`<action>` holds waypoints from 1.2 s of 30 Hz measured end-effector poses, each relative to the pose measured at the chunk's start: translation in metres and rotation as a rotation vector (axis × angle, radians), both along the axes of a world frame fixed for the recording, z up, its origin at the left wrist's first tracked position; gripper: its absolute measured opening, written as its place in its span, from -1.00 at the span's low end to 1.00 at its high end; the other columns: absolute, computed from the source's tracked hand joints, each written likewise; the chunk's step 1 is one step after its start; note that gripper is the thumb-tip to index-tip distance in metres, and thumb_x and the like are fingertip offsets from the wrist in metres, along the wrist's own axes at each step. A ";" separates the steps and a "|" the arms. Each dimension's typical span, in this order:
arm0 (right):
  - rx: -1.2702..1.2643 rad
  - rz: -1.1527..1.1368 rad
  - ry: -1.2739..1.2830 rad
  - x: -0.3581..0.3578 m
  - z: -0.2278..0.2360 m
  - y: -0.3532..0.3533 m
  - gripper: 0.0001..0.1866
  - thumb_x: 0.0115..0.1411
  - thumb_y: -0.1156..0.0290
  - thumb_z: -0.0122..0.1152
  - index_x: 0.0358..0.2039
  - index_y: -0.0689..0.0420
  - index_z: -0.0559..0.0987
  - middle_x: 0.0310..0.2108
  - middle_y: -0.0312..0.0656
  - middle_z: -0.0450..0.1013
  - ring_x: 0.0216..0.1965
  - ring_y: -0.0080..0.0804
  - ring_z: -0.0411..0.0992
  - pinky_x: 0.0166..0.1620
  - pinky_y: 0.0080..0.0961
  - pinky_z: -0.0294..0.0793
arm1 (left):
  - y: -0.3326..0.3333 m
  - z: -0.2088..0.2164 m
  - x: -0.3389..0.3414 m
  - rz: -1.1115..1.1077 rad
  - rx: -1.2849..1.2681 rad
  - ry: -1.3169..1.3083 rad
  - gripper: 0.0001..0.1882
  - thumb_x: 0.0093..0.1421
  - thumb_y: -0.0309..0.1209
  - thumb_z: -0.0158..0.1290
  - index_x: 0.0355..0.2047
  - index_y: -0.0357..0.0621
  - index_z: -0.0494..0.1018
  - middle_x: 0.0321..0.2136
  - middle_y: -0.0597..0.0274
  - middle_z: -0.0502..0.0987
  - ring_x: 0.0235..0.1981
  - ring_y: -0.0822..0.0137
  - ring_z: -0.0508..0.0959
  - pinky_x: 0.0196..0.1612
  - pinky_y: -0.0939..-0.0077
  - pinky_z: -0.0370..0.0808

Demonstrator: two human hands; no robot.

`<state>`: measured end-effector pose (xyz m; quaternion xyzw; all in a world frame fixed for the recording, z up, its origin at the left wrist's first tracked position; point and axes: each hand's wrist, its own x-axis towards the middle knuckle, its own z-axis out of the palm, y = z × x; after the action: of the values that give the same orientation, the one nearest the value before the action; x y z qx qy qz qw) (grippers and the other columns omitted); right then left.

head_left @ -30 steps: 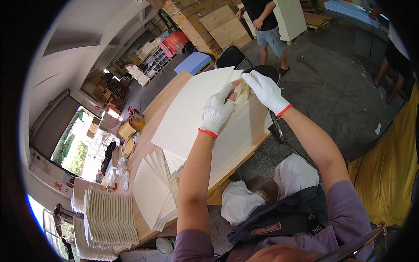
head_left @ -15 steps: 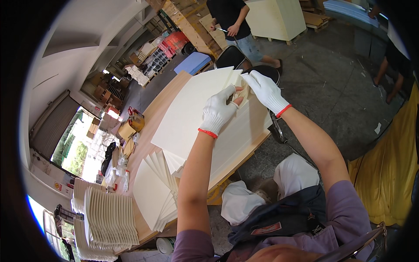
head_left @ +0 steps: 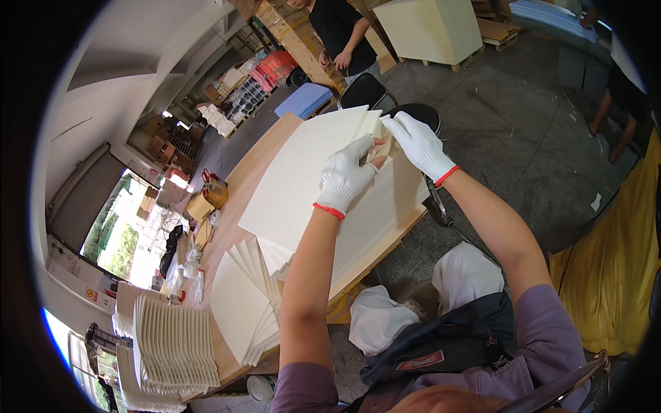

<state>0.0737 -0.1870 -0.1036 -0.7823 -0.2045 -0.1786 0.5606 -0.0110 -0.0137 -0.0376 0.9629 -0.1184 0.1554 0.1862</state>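
Both my hands wear white knit gloves with red cuffs and work at the far right end of a pile of cream sheets (head_left: 303,165) with a curved edge. My left hand (head_left: 346,172) rests over the sheets, bare fingertips poking out of the glove and curled at the narrow cream edges. Just to its right, my right hand (head_left: 416,143) has its fingers closed on the corner of the same sheets. Small folded cream layers show between the two hands; their exact shape is partly hidden. A fanned set of cream sheets (head_left: 241,303) lies nearer, left of my left forearm.
The sheets lie on a wooden table (head_left: 237,172). Stacked curved cream pieces (head_left: 175,341) stand at its near left end. A yellow tool bag (head_left: 215,193) sits at the left edge. Beyond are a black chair (head_left: 365,93) and a person in black (head_left: 341,34). Yellow fabric (head_left: 606,261) hangs at right.
My hands stay almost in place on the sheets, with the left fingers shifting slightly. The person in black has moved left and nearer to the chair's back.
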 end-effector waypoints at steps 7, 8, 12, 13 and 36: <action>-0.065 -0.109 0.045 -0.013 0.021 -0.011 -0.42 0.41 -0.22 0.01 -0.22 0.14 0.54 -0.33 0.07 0.57 -0.23 0.10 0.56 -0.18 -0.09 0.47 | -0.005 -0.003 -0.011 -0.032 0.154 -0.183 -0.49 0.21 -0.41 0.17 0.19 0.22 0.54 -0.24 0.02 0.68 -0.20 -0.04 0.68 -0.13 0.17 0.61; 0.066 -0.129 0.022 -0.017 0.025 -0.014 -0.45 0.38 -0.21 0.10 -0.19 0.10 0.55 -0.37 -0.04 0.58 -0.28 -0.07 0.58 -0.18 -0.20 0.50 | -0.008 0.000 -0.013 -0.012 0.112 -0.167 -0.47 0.20 -0.42 0.16 0.20 0.23 0.53 -0.23 0.03 0.68 -0.20 -0.04 0.69 -0.12 0.17 0.61; 0.986 0.285 0.360 -0.016 0.017 0.012 -0.58 0.36 0.07 0.30 0.02 0.13 0.55 -0.05 -0.20 0.54 -0.04 -0.28 0.54 0.06 -0.33 0.51 | -0.006 -0.002 -0.012 -0.001 0.038 -0.228 -0.43 0.17 -0.44 0.16 0.22 0.23 0.50 -0.15 0.03 0.68 -0.18 -0.06 0.69 -0.11 0.15 0.61; 1.187 0.547 0.536 -0.016 0.015 0.018 -0.59 0.36 0.11 0.31 0.05 0.12 0.54 -0.01 -0.19 0.52 0.00 -0.28 0.52 0.10 -0.31 0.50 | -0.003 -0.005 -0.011 -0.013 0.043 -0.275 -0.43 0.16 -0.44 0.17 0.21 0.22 0.49 -0.13 0.03 0.68 -0.17 -0.07 0.68 -0.11 0.14 0.61; 0.686 0.666 0.807 -0.093 0.038 0.043 -0.60 0.42 0.44 0.14 0.21 0.26 0.39 0.16 -0.01 0.42 0.19 -0.13 0.46 0.21 -0.04 0.57 | 0.077 -0.085 -0.197 0.255 -0.347 -0.107 -0.69 0.24 -0.39 0.17 0.01 0.03 0.58 0.26 0.22 0.49 -0.08 0.09 0.67 -0.15 0.18 0.63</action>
<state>-0.0190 -0.1435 -0.0651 -0.4580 -0.1407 0.2598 0.8384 -0.2083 0.0636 -0.1225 0.9139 0.0231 0.2466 0.3216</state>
